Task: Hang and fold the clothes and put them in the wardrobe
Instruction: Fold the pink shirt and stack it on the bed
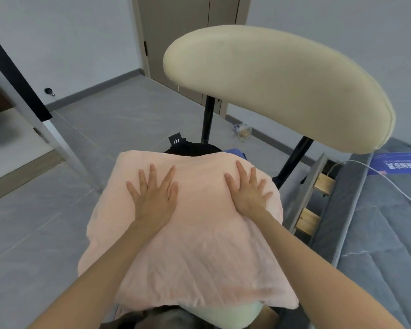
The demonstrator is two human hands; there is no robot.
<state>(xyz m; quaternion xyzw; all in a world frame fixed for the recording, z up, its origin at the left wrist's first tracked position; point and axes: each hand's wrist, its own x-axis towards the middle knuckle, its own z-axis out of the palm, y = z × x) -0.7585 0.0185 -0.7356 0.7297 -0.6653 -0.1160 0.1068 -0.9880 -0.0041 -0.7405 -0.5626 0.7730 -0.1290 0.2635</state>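
A folded pale pink cloth (199, 245) lies spread over the seat of a chair, on top of other clothes. A black garment (190, 146) with a small tag pokes out behind it, and a blue piece shows at its far right edge. My left hand (153, 198) presses flat on the cloth's far left part, fingers spread and straight. My right hand (249, 189) presses flat on its far right part in the same way. Neither hand grips anything.
The chair's cream padded backrest (282, 86) on black posts rises just beyond the cloth. A grey mattress (380, 233) with a white cable and a blue leaflet lies to the right. A brown door (185, 39) stands at the back; grey tiled floor stretches left.
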